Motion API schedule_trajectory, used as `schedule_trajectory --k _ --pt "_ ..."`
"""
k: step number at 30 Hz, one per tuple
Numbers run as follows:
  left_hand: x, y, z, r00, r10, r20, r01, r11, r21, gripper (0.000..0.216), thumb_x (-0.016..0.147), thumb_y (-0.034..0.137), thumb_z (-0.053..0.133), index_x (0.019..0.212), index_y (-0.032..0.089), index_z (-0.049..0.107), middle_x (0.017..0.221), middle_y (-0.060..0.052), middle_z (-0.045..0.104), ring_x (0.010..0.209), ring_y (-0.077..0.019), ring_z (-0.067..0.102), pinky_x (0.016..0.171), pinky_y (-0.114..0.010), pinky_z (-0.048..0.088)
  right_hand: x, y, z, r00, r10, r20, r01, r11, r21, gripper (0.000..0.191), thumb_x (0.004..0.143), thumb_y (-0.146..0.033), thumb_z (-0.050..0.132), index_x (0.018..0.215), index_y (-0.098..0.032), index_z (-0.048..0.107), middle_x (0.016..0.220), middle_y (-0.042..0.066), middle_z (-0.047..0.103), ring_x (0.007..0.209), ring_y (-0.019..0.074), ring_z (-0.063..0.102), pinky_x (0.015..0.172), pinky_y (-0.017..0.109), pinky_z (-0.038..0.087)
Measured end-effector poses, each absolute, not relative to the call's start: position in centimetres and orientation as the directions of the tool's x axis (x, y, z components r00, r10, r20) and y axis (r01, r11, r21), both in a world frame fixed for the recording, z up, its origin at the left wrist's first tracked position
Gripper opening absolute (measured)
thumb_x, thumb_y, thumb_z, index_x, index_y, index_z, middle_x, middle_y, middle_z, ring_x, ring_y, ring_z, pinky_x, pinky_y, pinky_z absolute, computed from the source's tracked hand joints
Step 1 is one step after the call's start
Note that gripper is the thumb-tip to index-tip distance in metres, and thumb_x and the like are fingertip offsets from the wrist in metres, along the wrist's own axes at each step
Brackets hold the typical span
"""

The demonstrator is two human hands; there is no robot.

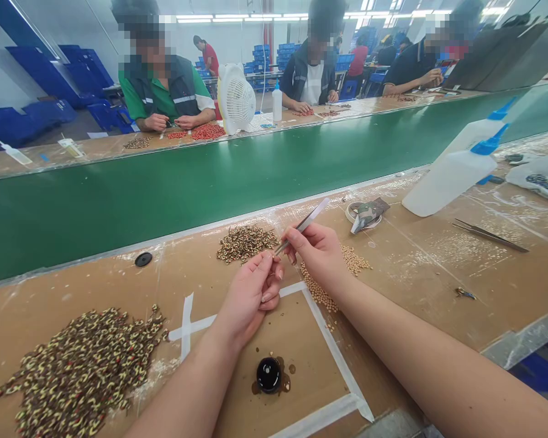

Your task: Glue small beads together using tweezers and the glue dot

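Observation:
My right hand (317, 252) grips a pair of metal tweezers (307, 222) whose tips point down toward my left hand. My left hand (252, 292) is pinched shut right at those tips, on something too small to make out. Both hands hover over a white-taped square (338, 359) on the brown table. A small heap of coiled brown-and-cream parts (245, 242) lies just behind the hands. A strip of tiny tan beads (352, 260) runs under my right wrist. A big heap of coiled parts (80, 371) sits at the near left.
A small black cap (269, 373) with dark stains sits inside the taped square. White squeeze bottles (452, 176), a tape roll (365, 214) and spare tweezers (488, 234) lie at right. A green conveyor belt (210, 176) runs behind; people work at its far side beside a white fan (235, 98).

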State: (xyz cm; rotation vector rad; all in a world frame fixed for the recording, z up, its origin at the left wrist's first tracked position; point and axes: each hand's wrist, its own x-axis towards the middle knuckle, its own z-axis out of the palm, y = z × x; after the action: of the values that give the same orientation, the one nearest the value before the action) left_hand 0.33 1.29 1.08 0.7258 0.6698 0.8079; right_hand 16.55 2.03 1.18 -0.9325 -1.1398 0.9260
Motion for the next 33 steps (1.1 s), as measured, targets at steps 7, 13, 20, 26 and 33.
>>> schedule_trajectory --k 7,13,20,26,33 --pt "0.28 1.23 1.35 0.519 0.815 -0.260 -0.376 0.490 0.787 0.045 0.086 0.049 0.090 0.098 0.016 0.063 0.077 0.007 0.056 0.044 0.0019 0.028 0.040 -0.011 0.019 16.47 1.79 1.39 0.158 0.935 0.318 -0.115 0.337 -0.934 0.042 0.091 -0.059 0.080 0.081 -0.019 0.071 0.063 -0.001 0.066 0.052 0.0088 0.057 0.051 0.025 0.047" --pt "0.35 1.17 1.63 0.520 0.812 -0.263 -0.348 0.483 0.804 0.046 0.085 0.049 0.091 0.098 0.014 0.063 0.076 0.007 0.055 0.044 0.0025 0.028 0.040 -0.010 0.019 16.42 1.82 1.34 0.146 0.943 0.300 -0.136 0.319 -0.938 0.043 0.091 -0.061 0.080 0.081 -0.019 0.070 0.062 -0.002 0.064 0.051 0.0087 0.056 0.049 0.024 0.046" --pt "0.41 1.23 1.43 0.517 0.817 -0.257 -0.349 0.475 0.808 0.046 0.084 0.048 0.092 0.093 0.015 0.061 0.075 0.008 0.055 0.044 0.0024 0.027 0.040 -0.010 0.020 16.47 1.83 1.45 0.126 0.955 0.269 -0.165 0.288 -0.943 0.046 0.090 -0.063 0.081 0.080 -0.019 0.069 0.059 -0.003 0.061 0.048 0.0080 0.053 0.047 0.024 0.043" --pt "0.37 1.22 1.20 0.513 0.818 -0.259 -0.352 0.476 0.806 0.045 0.086 0.048 0.091 0.092 0.016 0.061 0.076 0.008 0.055 0.044 0.0023 0.026 0.039 -0.010 0.020 16.52 1.79 1.31 0.125 0.943 0.308 -0.143 0.324 -0.935 0.042 0.094 -0.058 0.079 0.081 -0.019 0.069 0.061 -0.003 0.062 0.049 0.0082 0.053 0.048 0.024 0.042" --pt "0.37 1.16 1.27 0.520 0.815 -0.257 -0.346 0.476 0.809 0.044 0.085 0.048 0.091 0.090 0.015 0.062 0.074 0.008 0.055 0.043 0.0024 0.025 0.039 -0.010 0.020 16.81 1.75 1.66 0.095 0.936 0.339 -0.087 0.347 -0.934 0.042 0.094 -0.058 0.077 0.082 -0.020 0.068 0.061 -0.003 0.061 0.051 0.0084 0.053 0.049 0.025 0.042"
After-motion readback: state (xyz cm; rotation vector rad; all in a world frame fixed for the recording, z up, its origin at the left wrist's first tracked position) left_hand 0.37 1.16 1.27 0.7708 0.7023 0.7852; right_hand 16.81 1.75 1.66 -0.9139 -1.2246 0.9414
